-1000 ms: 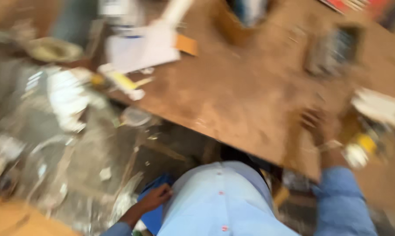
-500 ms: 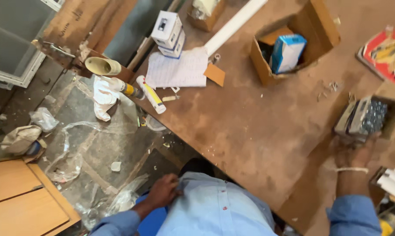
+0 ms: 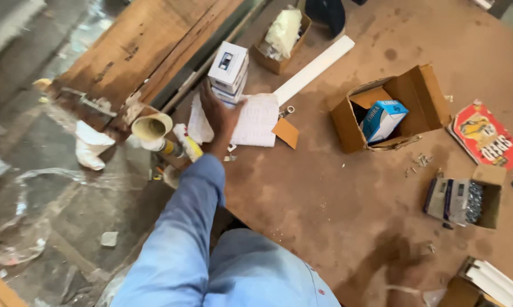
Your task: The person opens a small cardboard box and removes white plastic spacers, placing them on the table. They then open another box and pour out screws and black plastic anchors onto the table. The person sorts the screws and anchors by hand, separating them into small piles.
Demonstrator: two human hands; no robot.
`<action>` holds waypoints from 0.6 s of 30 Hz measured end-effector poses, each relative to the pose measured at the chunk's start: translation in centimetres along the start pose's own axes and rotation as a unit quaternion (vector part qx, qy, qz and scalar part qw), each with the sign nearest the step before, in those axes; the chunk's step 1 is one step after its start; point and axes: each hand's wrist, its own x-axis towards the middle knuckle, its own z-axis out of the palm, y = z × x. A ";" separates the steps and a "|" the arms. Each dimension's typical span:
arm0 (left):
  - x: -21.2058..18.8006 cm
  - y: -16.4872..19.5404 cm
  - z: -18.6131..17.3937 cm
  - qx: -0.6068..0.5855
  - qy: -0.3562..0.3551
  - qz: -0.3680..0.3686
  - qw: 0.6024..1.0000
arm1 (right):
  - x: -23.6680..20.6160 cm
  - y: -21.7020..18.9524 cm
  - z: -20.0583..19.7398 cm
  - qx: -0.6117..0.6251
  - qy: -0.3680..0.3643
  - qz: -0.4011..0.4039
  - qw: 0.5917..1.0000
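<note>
While the brown worktable (image 3: 336, 187) carries the clutter, everything else is placed relative to it. At its far side an open cardboard box (image 3: 390, 108) holds a blue carton (image 3: 384, 116), tilted against the box wall. Near the table's left edge, the left hand (image 3: 219, 116) reaches over white paper sheets (image 3: 256, 119), fingers spread, touching the stacked white boxes (image 3: 229, 71); no grip is evident. The right hand is blurred at the near edge; its state cannot be told.

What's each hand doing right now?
Left hand: open, reaching onto the paper sheets beside the stacked white boxes; holding nothing visible.
Right hand: motion-blurred at the table, state cannot be told.
</note>
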 end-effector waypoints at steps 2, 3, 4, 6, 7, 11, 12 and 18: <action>2.8 -0.6 2.8 -0.032 -0.045 -0.048 0.997 | -6.4 2.2 0.0 -0.060 0.007 0.044 0.997; 3.6 -0.8 3.9 -0.025 -0.046 -0.082 0.995 | -8.9 3.2 0.1 -0.088 0.005 0.072 0.993; 4.1 -1.1 4.7 -0.017 -0.048 -0.115 0.992 | -11.2 4.2 0.2 -0.116 0.000 0.100 0.988; 4.2 -1.4 5.4 -0.005 -0.029 -0.110 0.994 | -14.6 5.3 0.2 -0.169 -0.008 0.146 0.975; 3.9 -1.7 5.2 -0.009 -0.004 -0.066 0.998 | -15.8 5.7 0.2 -0.190 -0.007 0.162 0.968; 1.3 -1.4 2.2 -0.043 -0.042 0.084 0.995 | -19.8 5.7 0.1 -0.239 0.058 0.094 0.965; -0.1 -1.3 0.5 -0.068 -0.074 0.108 0.989 | -20.7 5.6 0.4 -0.257 0.050 0.036 0.964; -14.1 2.1 -6.5 -0.266 -0.301 0.114 0.909 | -20.4 4.5 6.0 -0.413 -0.079 -0.175 0.890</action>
